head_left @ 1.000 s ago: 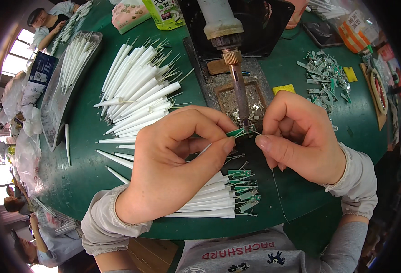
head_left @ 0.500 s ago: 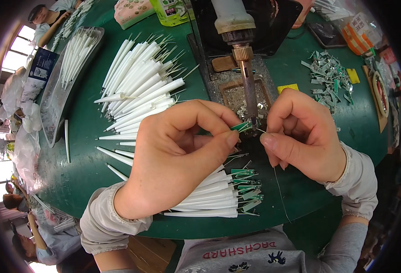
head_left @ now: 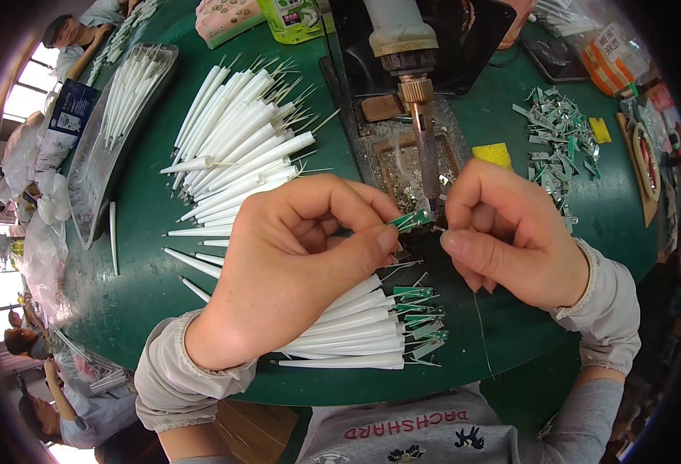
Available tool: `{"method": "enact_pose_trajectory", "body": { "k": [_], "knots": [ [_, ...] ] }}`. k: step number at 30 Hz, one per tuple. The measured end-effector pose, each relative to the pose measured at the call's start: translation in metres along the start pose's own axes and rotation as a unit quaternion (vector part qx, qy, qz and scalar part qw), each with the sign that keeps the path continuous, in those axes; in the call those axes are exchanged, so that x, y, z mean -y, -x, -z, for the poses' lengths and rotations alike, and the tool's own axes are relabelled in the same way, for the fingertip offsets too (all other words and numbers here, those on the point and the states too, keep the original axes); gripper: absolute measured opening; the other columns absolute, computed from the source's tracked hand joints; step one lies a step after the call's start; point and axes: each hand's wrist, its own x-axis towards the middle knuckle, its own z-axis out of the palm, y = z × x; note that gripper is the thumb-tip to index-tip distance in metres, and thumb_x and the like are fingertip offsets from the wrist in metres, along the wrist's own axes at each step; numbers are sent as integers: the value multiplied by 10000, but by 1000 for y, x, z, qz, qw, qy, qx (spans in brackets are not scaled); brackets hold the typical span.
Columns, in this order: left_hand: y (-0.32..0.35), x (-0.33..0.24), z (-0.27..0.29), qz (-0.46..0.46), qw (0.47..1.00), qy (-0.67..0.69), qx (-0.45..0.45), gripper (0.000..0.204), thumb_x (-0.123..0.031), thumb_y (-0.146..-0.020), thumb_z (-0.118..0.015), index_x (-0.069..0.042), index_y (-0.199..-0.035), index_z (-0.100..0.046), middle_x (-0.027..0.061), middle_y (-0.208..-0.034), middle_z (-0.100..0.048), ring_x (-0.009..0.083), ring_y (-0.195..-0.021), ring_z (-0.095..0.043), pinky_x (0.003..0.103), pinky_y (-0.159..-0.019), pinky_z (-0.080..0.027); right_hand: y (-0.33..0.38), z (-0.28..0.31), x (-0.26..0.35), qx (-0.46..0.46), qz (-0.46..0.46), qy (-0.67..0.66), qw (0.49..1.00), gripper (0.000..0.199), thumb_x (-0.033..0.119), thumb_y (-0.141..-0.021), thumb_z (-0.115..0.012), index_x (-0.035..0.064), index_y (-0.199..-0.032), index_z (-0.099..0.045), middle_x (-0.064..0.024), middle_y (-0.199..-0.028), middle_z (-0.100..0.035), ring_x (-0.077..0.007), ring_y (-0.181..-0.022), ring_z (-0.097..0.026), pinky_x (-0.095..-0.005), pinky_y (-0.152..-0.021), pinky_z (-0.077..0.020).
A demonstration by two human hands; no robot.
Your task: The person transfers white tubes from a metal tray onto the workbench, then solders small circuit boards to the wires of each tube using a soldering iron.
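Observation:
My left hand pinches a small green circuit board between thumb and forefinger. The board's outer end is right at the tip of a soldering iron that points down from above; whether they touch I cannot tell. Opposite, my right hand is closed with thumb and finger on thin solder wire, whose loose length hangs below the hand. The wire's short end is just below the iron's tip. Below my left hand lies a row of white tapered tubes with green boards at their right ends.
A large heap of white tubes with bare wire ends lies to the left, beside a clear tray holding more. Loose small boards are piled at right, near a yellow sponge. Other people sit at the far left.
The board in my left hand has turned, showing more of its face by the iron tip. My right hand has moved slightly down, its wire end now a little below the tip.

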Motion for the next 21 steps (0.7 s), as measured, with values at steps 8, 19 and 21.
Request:
{"method": "enact_pose_trajectory", "body": {
  "k": [8,19,21],
  "knots": [
    [2,0,-3,1,999,-38,11,55,79,-832,-603,35,-831,-570,140,-976,-594,142,-787,-610,255,-735,-512,3,29,14,-99,27,195,975,172,161,-900,-605,20,-825,-540,55,-678,-471,-6,-591,-398,-179,-520,-310],
    [1,-1,1,14,999,-45,14,68,104,-812,-610,41,-819,-583,128,-968,-596,134,-799,-609,245,-727,-509,4,77,4,-263,155,622,721,105,70,-752,-640,2,-786,-568,-131,-659,-567,-313,-635,-580,-391,-561,-431],
    [5,-2,-1,13,998,-60,7,66,108,-799,-613,45,-804,-594,126,-968,-597,125,-796,-602,243,-727,-504,9,77,5,-240,131,632,726,108,47,-724,-652,3,-776,-569,-145,-706,-580,-337,-687,-587,-409,-602,-449]
  ]
}}
